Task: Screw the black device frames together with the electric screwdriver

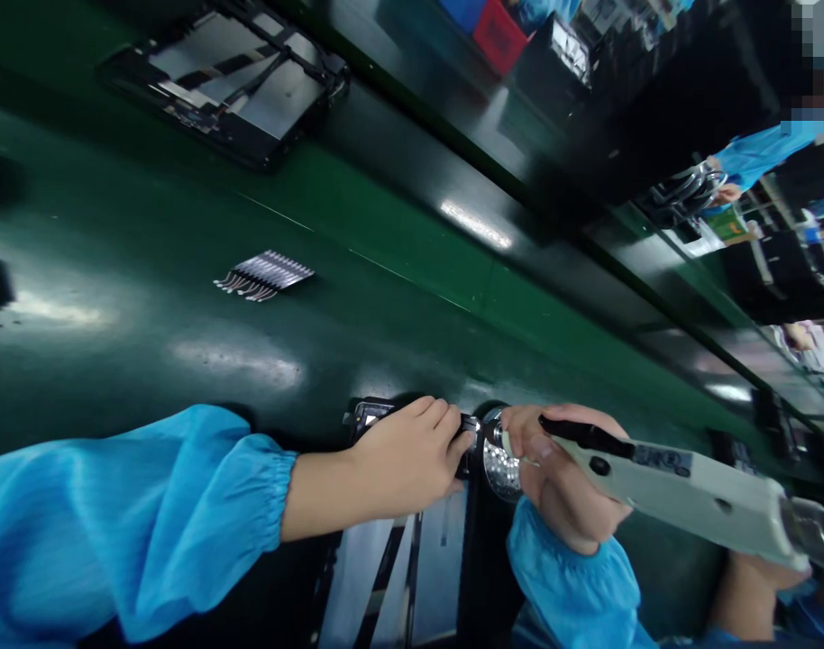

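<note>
My left hand (412, 451), in a blue sleeve, rests on the top end of a flat device (439, 568) with silver panels and black strips. Its fingers curl over the black edge, and what is under them is hidden. Just to the right, my right hand (564, 469) is wrapped round a pale electric screwdriver (702, 496) with a black lever. The tool's front end points left, above a round metal dish (503, 469) of small shiny parts beside the device.
A similar device (236, 81) lies at the upper left of the green bench (148, 216). A row of small parts with wires (267, 273) sits mid-left. A red bin (498, 36) and other people's hands show beyond; another person's arm is at lower right.
</note>
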Tool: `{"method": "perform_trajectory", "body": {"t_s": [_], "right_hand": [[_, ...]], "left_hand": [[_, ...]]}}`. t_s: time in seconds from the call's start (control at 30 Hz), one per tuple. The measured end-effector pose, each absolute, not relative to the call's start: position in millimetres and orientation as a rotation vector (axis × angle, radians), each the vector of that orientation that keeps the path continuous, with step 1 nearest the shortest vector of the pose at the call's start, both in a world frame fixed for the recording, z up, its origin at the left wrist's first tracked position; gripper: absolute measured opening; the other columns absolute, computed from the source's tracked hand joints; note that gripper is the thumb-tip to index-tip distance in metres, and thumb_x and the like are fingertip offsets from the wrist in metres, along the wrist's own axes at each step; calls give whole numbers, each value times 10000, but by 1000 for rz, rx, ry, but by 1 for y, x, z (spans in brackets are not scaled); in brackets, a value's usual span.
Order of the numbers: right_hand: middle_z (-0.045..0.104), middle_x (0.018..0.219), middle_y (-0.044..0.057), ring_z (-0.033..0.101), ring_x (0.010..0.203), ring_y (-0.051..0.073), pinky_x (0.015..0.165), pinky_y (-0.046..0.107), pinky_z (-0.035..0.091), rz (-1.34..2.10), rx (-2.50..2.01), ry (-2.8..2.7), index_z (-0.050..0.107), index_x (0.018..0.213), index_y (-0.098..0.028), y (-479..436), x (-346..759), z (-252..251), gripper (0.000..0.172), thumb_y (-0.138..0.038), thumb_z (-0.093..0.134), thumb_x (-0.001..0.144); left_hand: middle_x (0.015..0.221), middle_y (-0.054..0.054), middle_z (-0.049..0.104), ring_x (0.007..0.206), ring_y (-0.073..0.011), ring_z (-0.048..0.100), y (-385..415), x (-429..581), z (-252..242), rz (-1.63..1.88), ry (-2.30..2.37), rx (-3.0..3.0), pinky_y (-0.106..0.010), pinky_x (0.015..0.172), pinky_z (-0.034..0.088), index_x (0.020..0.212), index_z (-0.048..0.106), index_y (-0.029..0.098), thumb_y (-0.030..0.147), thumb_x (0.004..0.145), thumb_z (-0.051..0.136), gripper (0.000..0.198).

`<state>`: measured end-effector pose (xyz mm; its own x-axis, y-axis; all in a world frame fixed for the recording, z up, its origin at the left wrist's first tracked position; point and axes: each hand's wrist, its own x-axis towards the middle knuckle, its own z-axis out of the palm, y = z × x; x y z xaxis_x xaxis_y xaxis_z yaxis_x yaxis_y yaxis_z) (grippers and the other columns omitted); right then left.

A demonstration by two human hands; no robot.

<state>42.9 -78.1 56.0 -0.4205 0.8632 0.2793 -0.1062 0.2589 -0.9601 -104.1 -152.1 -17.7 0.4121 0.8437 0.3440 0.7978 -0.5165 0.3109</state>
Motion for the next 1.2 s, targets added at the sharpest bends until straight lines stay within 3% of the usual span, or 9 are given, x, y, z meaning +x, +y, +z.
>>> {"method": "perform_trajectory", "body": {"t_s": [0.23,0.57,0.83,1.03,1.2], "right_hand": [[632,641,-23,577,576,155,668,393,517,1315,-682,-1634,697,1064,-221,-78,45,54,295,-62,614,830],[609,621,-36,562,553,149,653,392,516,1314,-707,-1588,689,962,-221,-79,40,53,188,-96,639,831],[601,608,-41,557,546,147,651,398,510,1333,-732,-1554,695,993,-243,-77,41,52,195,-124,661,843],[538,539,-51,521,478,136,568,352,483,1155,-724,-1525,704,1025,-231,-61,81,63,223,-161,645,822],[544,558,-49,528,504,128,572,328,479,1146,-752,-1445,688,998,-222,-59,100,50,234,-117,606,805]], "left_hand": [[1032,-198,691,1016,-320,635,-152,-105,-15,672,1472,2539,-409,816,484,1191,668,47,514,924,669,538],[988,-182,688,961,-314,644,-153,-105,-14,660,1483,2567,-405,806,495,1185,675,41,520,926,663,545],[1085,-223,692,1019,-329,650,-153,-106,-11,627,1470,2555,-424,831,510,1213,662,38,499,929,668,542],[1259,-266,662,1166,-365,630,-155,-108,-15,690,1441,2647,-477,970,506,1249,650,18,377,936,672,476],[1287,-223,673,1133,-355,656,-155,-108,-24,679,1446,2675,-490,933,556,1219,675,80,399,912,713,445]]}}
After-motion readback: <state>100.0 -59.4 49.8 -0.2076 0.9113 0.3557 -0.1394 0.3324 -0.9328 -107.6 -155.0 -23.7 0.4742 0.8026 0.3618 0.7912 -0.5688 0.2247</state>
